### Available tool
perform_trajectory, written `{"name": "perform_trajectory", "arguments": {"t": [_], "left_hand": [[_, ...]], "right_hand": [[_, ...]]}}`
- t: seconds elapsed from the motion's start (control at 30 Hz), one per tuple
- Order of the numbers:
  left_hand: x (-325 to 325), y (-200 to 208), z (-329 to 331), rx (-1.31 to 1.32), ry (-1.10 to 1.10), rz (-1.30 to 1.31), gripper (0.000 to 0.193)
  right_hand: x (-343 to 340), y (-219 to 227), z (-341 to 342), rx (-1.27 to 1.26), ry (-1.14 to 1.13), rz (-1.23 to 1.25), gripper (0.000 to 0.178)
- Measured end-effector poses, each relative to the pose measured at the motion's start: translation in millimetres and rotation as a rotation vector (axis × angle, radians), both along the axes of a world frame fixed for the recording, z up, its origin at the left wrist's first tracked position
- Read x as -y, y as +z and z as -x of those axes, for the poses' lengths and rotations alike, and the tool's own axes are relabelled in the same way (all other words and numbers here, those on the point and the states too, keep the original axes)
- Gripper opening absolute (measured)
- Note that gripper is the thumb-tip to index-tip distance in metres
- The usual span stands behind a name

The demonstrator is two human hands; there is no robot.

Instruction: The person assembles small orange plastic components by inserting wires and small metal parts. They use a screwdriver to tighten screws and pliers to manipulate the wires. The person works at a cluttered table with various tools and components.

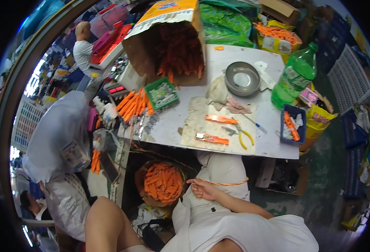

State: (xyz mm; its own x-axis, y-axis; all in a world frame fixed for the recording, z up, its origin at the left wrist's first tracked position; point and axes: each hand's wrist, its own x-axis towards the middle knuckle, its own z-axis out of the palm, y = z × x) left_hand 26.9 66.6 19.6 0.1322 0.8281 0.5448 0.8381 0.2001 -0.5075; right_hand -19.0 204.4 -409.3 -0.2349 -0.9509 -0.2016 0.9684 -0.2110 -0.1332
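Observation:
My right hand rests over my lap, its index finger stretched out and its other fingers curled; whether anything sits in them is hidden. A yellow-red cord runs across my thigh beside it. A bent bare left arm shows at the lower edge; my left hand is out of view. On the table ahead, a stained pale mat bears an orange plastic handle-like piece, another with a metal end, yellow-handled pliers and a slim blue-tipped tool.
A carton of orange pieces lies tipped on the table, near a green basket, metal bowl, green bottle and blue tray. A tub of orange pieces stands below. Someone is at far left.

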Motion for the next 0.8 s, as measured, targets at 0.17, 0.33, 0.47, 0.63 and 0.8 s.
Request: {"name": "perform_trajectory", "arguments": {"t": [0.17, 0.33, 0.47, 0.63, 0.8], "left_hand": [[4, 4, -1, -0.090, 0.026, 0.051, 0.034], [19, 2, 3, -0.159, 0.001, 0.067, 0.040], [37, -2, -4, -0.211, -0.045, 0.067, 0.045], [66, -16, 2, -0.375, -0.173, -0.016, 0.051], [82, -53, 0, -0.922, -0.280, -0.463, 0.057]], "right_hand": [[6, -2, -4, -0.027, 0.057, -0.039, 0.034], [19, -17, 6, -0.027, 0.023, -0.033, 0.033], [26, -20, 9, -0.015, -0.005, -0.066, 0.032], [18, 1, 20, -0.597, 0.014, -0.368, 0.029], [4, 126, 44, -1.414, -0.071, -0.675, 0.024]]}}
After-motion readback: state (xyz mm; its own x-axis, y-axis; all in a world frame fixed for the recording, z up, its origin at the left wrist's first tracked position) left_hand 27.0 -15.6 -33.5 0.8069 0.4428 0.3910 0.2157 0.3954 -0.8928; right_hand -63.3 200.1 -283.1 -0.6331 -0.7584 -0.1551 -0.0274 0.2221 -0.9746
